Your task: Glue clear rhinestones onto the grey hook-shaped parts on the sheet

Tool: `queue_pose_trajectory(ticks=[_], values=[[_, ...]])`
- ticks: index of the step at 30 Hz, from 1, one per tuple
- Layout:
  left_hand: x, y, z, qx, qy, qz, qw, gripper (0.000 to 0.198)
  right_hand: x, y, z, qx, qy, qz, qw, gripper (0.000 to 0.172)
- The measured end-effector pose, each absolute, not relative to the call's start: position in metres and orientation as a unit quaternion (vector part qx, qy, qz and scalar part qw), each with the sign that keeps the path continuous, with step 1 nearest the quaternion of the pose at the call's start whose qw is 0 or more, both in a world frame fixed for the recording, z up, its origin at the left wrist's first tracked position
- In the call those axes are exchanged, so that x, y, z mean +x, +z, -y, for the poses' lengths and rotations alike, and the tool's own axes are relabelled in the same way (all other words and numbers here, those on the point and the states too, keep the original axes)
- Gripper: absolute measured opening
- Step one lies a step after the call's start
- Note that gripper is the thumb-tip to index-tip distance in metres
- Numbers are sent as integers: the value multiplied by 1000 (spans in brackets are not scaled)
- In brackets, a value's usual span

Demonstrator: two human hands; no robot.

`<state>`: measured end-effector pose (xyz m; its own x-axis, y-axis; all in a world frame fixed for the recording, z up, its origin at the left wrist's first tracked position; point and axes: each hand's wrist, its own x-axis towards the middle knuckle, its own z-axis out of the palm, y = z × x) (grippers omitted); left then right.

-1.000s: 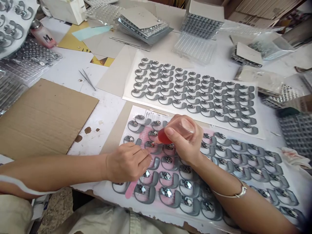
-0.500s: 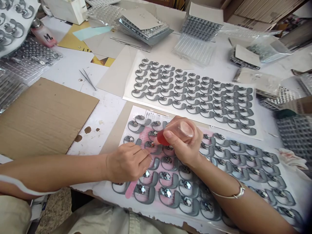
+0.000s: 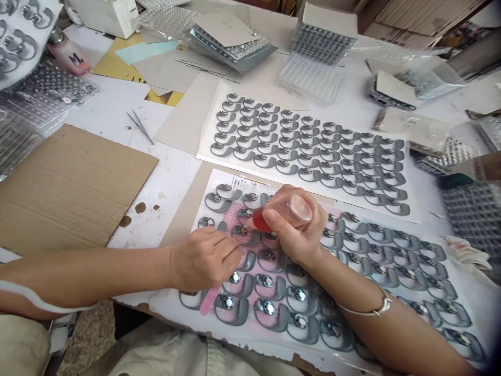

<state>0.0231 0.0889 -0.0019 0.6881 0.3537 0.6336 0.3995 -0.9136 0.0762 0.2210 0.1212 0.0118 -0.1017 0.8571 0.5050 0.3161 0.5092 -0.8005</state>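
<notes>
My right hand (image 3: 301,230) is wrapped round a clear squeeze bottle (image 3: 295,206) with red liquid in it. The bottle lies tilted, its nozzle pointing left at a grey ring-shaped piece (image 3: 245,231) with a shiny round top. Close by on the left, my left hand (image 3: 209,258) is closed with its knuckles up. A flat pink stick (image 3: 210,300) sticks out below this fist; its grip is hidden. Under both hands lies a pink-stained white sheet (image 3: 250,180) bearing rows of such grey pieces.
Behind my hands is a second white card (image 3: 205,149) with rows of grey pieces. Brown cardboard (image 3: 74,188) and tweezers (image 3: 140,127) lie to the left. A bottle of pink liquid (image 3: 68,52) stands back left. Stacked trays of small parts (image 3: 323,44) are at the back.
Almost nothing differs. Both hands keep their places and holds, and the view has shifted very slightly.
</notes>
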Motion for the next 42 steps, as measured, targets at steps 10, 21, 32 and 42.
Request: queue_pose_trajectory(ticks=[10,21,32,42], values=[[25,-2,-89,-914,-343,215,28,17,220,14,-122,-385,219,724,529,11],[24,-1,-89,-914,-347,210,32,16,221,11,-122,-345,173,752,535,16],[25,-4,-89,-908,-354,220,30,14,224,12,-124,-341,165,740,556,11],[24,-6,-88,-911,-354,208,24,11,221,14,-124,-344,133,756,541,12]])
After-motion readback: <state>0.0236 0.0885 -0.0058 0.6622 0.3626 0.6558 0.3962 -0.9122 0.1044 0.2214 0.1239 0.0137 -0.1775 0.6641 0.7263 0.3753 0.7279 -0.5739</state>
